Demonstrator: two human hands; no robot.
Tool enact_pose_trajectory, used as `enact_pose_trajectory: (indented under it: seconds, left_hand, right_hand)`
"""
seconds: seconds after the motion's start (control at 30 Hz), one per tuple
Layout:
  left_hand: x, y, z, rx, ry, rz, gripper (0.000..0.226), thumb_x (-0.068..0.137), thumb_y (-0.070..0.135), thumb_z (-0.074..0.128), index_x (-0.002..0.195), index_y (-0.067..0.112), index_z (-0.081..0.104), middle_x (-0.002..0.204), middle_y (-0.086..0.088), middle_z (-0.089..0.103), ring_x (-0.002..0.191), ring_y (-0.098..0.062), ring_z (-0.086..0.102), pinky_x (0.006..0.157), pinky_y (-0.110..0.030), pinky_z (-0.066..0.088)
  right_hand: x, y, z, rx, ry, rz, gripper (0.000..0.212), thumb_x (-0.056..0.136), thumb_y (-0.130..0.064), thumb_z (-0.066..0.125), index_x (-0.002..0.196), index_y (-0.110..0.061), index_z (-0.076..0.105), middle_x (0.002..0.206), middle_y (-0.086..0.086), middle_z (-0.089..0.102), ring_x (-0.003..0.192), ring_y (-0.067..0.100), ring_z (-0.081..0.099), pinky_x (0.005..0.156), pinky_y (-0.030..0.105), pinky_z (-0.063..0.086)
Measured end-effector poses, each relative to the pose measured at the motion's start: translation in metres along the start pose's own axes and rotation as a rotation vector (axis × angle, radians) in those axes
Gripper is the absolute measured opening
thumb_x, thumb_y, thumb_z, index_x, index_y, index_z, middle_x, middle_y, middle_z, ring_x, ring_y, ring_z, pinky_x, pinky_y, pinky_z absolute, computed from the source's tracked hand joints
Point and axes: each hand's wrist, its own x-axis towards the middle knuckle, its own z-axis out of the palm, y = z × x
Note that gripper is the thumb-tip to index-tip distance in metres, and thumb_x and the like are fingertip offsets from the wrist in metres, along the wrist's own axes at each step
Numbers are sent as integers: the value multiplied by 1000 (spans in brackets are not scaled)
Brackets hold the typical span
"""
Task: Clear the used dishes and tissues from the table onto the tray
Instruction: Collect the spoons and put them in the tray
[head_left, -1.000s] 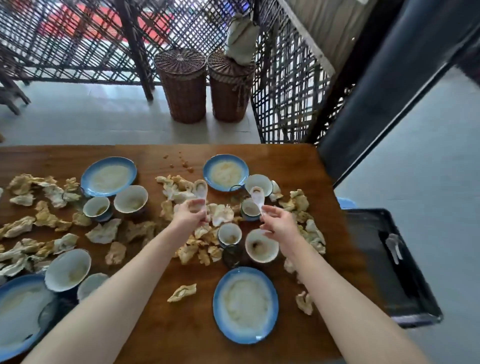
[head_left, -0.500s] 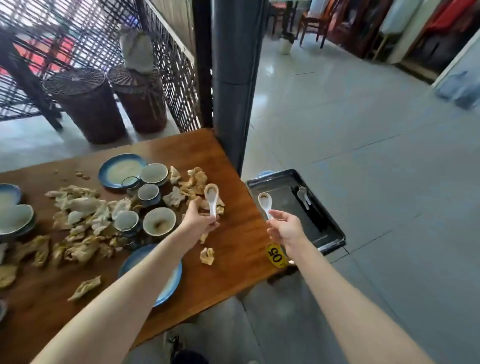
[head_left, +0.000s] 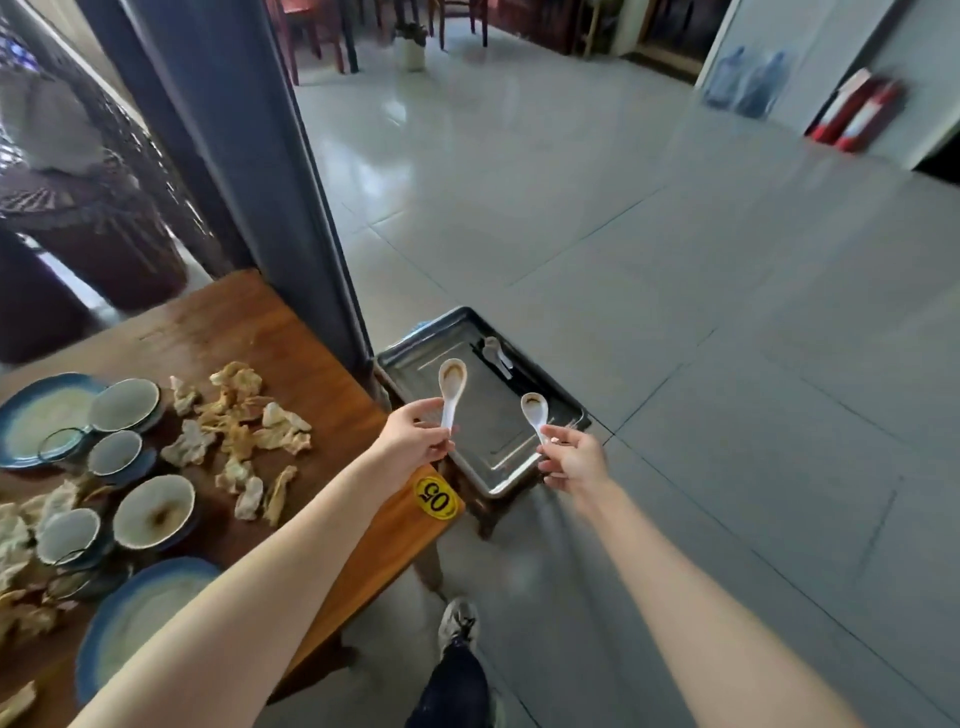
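My left hand pinches the handle of a white soup spoon with brown residue in its bowl. Held by the fingers of my right hand is a second white spoon. Both spoons hover over the metal tray, which sits on a low stool right of the table. A white spoon lies at the tray's far end. On the wooden table at the left are blue-rimmed plates, used bowls and several crumpled tissues.
A dark pillar rises behind the table's corner, close to the tray. A yellow "05" sticker marks the table's near corner. Wicker baskets stand at the far left. My shoe is on the tiled floor.
Both hands lifted spoons off the table and carried them right, out over the tray. My view swung right, away from the table toward the floor and tray.
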Motion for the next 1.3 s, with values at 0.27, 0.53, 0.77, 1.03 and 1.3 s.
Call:
enact_pose_trajectory:
  seconds: [0.27, 0.53, 0.77, 1.03, 1.3]
  left_hand:
    - [62, 26, 16, 109, -28, -22, 44, 89, -2, 59, 128, 17, 58, 72, 3, 69, 52, -7, 60, 50, -20, 46]
    - [128, 66, -12, 12, 77, -30, 43, 91, 0, 58, 131, 14, 54, 87, -4, 71, 47, -4, 59, 51, -20, 40]
    - [175, 78, -16, 4, 158, -44, 41, 90, -1, 57, 128, 15, 57, 92, -5, 69, 51, -6, 60, 55, -24, 38]
    - [218, 63, 16, 17, 227, -162, 30, 93, 5, 57, 120, 15, 62, 98, -7, 69, 62, -13, 60, 66, -26, 41]
    - [264, 30, 63, -60, 414, -294, 67, 92, 4, 58, 147, 24, 27, 89, 0, 70, 71, -18, 65, 60, -28, 43]
  right_hand:
    - [55, -39, -2, -22, 14, 8, 24, 91, -1, 55, 109, -16, 60, 83, 4, 63, 54, 9, 55, 50, 22, 43]
    - [124, -95, 41, -111, -93, -1, 32, 91, -1, 55, 116, -20, 53, 85, 4, 63, 61, 11, 57, 53, 23, 47]
    - [169, -105, 49, -145, -162, 43, 34, 91, -3, 55, 120, -20, 54, 90, 6, 62, 63, 10, 58, 56, 24, 46]
    - [236, -100, 21, -201, -217, 195, 41, 89, 4, 54, 122, -21, 54, 84, 5, 61, 59, 11, 56, 59, 25, 47]
    - [320, -102, -7, -360, -262, 319, 40, 88, 5, 55, 124, -13, 54, 82, 7, 62, 57, 14, 55, 58, 27, 46]
